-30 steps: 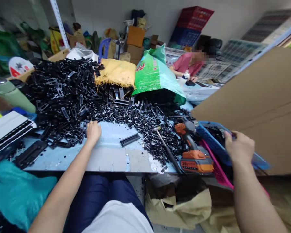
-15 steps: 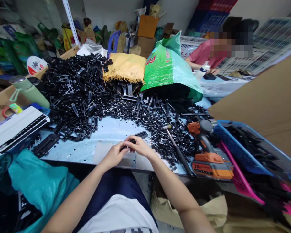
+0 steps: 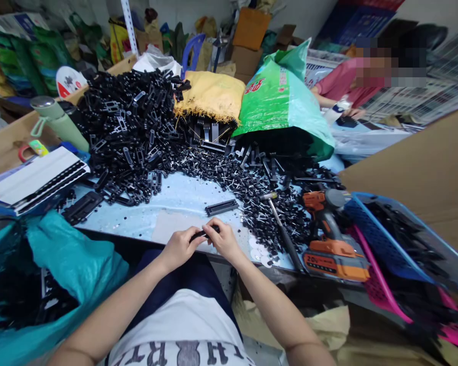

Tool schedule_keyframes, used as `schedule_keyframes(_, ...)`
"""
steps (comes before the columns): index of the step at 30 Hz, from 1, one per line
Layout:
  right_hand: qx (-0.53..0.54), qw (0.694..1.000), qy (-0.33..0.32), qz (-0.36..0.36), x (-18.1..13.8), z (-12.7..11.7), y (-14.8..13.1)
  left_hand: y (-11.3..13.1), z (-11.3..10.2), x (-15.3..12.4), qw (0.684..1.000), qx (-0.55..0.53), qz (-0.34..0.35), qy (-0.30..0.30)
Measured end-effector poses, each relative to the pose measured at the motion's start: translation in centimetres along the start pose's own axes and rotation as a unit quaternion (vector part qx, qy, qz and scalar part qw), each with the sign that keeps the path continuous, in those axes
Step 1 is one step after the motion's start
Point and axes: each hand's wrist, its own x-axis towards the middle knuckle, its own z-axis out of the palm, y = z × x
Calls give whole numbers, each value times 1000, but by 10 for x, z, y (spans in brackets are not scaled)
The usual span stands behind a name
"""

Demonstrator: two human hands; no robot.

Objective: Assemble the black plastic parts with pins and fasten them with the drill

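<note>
A small black plastic part (image 3: 203, 234) is pinched between my two hands above the table's front edge. My left hand (image 3: 179, 247) closes round its left end. The fingers of my right hand (image 3: 222, 238) are bent over its right end. Just beyond them, a long black piece (image 3: 221, 207) lies on the light blue table surface. Behind that spreads a band of small black pieces with silver pins (image 3: 213, 170). Right of my hands, a hammer (image 3: 284, 231) rests on more of these pieces, and an orange and grey cordless drill (image 3: 328, 239) stands beside it.
A tall heap of black parts (image 3: 125, 132) fills the back left. Yellow (image 3: 209, 94) and green (image 3: 278, 101) sacks spill parts behind. Blue basket (image 3: 404, 239) at right, teal sack (image 3: 80, 259) at left, green flask (image 3: 59, 122) far left. A co-worker (image 3: 339, 81) sits across.
My hands have drawn slightly back towards me with the black part, so the long piece on the table shows fully. The view has shifted, so the surroundings appear further right.
</note>
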Motion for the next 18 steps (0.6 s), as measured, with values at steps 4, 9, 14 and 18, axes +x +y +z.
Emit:
schedule_keyframes(4, -3, 999, 45, -6, -8, 5, 10, -6, 0, -6, 999, 36, 1, -18)
schedule_keyframes(9, -7, 997, 72, -6, -10, 10, 14, -7, 1, -9, 998, 45, -19, 24)
schedule_keyframes(14, 31, 999, 45, 1, -8, 13, 13, -4, -10, -12, 998, -14, -65, -2)
schedule_keyframes(18, 111, 993, -15, 27, -8, 14, 12, -8, -21, -16, 988, -124, -60, -68)
